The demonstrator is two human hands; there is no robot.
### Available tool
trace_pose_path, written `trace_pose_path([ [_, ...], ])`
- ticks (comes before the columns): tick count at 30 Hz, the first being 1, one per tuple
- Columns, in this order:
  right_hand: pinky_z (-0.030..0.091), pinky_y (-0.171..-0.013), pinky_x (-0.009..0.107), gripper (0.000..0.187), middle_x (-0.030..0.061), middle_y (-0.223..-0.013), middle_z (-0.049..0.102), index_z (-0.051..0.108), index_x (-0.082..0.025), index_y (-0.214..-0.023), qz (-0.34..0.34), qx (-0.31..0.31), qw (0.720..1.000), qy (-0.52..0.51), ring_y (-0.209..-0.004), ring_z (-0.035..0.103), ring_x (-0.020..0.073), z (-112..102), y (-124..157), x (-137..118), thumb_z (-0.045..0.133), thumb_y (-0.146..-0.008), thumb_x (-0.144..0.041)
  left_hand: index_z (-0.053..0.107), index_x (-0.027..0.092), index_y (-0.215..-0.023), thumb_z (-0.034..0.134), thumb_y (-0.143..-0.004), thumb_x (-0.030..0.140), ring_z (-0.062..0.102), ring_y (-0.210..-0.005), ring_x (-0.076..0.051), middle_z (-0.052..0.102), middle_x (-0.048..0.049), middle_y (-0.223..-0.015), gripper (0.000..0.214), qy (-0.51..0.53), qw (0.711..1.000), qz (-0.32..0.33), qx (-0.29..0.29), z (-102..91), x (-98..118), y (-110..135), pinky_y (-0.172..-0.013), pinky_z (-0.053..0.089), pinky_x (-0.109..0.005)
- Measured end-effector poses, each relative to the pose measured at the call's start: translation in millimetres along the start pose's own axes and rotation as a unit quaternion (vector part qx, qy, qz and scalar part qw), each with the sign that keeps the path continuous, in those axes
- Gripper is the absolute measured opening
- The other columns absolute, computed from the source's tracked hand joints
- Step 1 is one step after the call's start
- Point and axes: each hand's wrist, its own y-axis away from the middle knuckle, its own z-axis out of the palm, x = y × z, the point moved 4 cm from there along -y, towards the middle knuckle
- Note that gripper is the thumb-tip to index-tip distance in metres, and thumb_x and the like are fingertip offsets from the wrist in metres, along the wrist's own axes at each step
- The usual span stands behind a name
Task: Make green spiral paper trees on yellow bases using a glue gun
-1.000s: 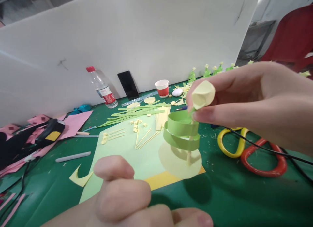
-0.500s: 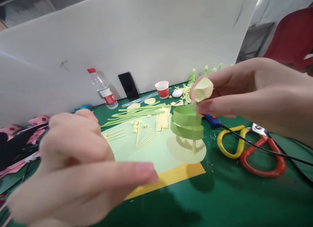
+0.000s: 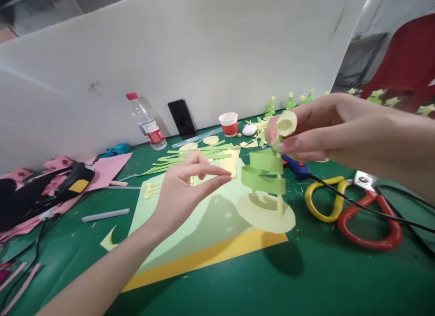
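Note:
Between thumb and fingers, my right hand grips the top of a small paper tree. A green paper strip spirals around its thin stick, with a pale yellow piece at the tip and a round cream base tilted above the sheets. My left hand is to the left of the tree, over a pale green sheet. Its thumb and index finger are closed at the tips; whether anything tiny is pinched there cannot be made out. Little yellow paper stars on sticks lie left of that hand.
Large scissors and a black cable lie at right. Green paper strips, a phone, a bottle and a paper cup stand or lie farther back. A glue gun and pink paper are at left.
My left hand has moved away from the camera, forward and right over the green sheet. My right hand still holds the tree, which sits slightly farther right in view.

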Motion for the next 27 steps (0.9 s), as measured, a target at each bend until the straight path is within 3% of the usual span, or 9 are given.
trace_pose_path([
  [5, 0.016, -0.038, 0.022, 0.011, -0.0053, -0.044, 0.037, 0.061, -0.017, -0.058, 0.013, -0.038, 0.998, -0.056, -0.039, 0.029, 0.0017, 2.4, -5.2, 6.7, 0.059, -0.068, -0.017, 0.066, 0.027, -0.076, 0.063, -0.073, 0.014, 0.048, -0.066, -0.012, 0.052, 0.0023, -0.068, 0.013, 0.030, 0.998, 0.060, 0.015, 4.5, 13.9, 7.2, -0.058, 0.040, -0.027],
  [9, 0.015, -0.039, 0.023, 0.009, -0.0049, -0.048, 0.041, 0.060, -0.018, -0.058, 0.023, -0.056, 0.997, -0.055, -0.041, 0.030, 0.0019, 5.4, -6.7, 8.6, 0.059, -0.067, -0.019, 0.064, 0.027, -0.081, 0.065, -0.070, 0.011, 0.048, -0.070, -0.013, 0.050, 0.0016, -0.072, 0.019, 0.019, 0.990, 0.136, 0.027, 2.7, 26.3, 11.8, -0.063, 0.042, -0.029],
  [14, 0.019, -0.042, 0.024, 0.013, -0.0047, -0.046, 0.037, 0.057, -0.019, -0.056, 0.029, -0.066, 0.997, -0.028, -0.041, 0.030, 0.0037, 11.5, -5.2, 8.3, 0.060, -0.068, -0.023, 0.061, 0.027, -0.084, 0.069, -0.067, 0.018, 0.047, -0.073, -0.017, 0.050, -0.0002, -0.076, 0.021, -0.052, 0.978, 0.200, 0.017, 4.7, 34.1, 15.1, -0.065, 0.042, -0.034],
  [19, 0.021, -0.042, 0.024, 0.017, -0.0032, -0.050, 0.038, 0.055, -0.019, -0.055, 0.025, -0.035, 0.999, -0.001, -0.042, 0.031, 0.0043, 14.7, -3.4, 8.2, 0.060, -0.069, -0.027, 0.056, 0.025, -0.081, 0.070, -0.066, 0.026, 0.049, -0.067, -0.017, 0.052, 0.0002, -0.071, 0.020, -0.144, 0.949, 0.279, 0.036, 4.9, 42.5, 17.8, -0.065, 0.040, -0.036],
  [23, 0.020, -0.039, 0.021, 0.015, -0.0032, -0.049, 0.039, 0.057, -0.019, -0.058, 0.038, -0.019, 0.999, 0.007, -0.042, 0.031, 0.0039, 16.3, -3.9, 9.8, 0.062, -0.067, -0.029, 0.054, 0.025, -0.078, 0.071, -0.065, 0.031, 0.050, -0.063, -0.017, 0.056, -0.0002, -0.069, 0.023, -0.214, 0.927, 0.302, 0.058, 6.2, 48.4, 17.9, -0.066, 0.040, -0.038],
  [27, 0.019, -0.037, 0.021, 0.019, -0.0033, -0.046, 0.037, 0.055, -0.018, -0.056, 0.041, -0.017, 0.999, 0.012, -0.040, 0.031, 0.0042, 16.9, -3.0, 8.6, 0.063, -0.067, -0.032, 0.054, 0.024, -0.077, 0.069, -0.067, 0.023, 0.051, -0.062, -0.017, 0.059, -0.0008, -0.066, 0.017, -0.253, 0.915, 0.308, 0.065, 7.0, 50.0, 17.0, -0.066, 0.040, -0.039],
])
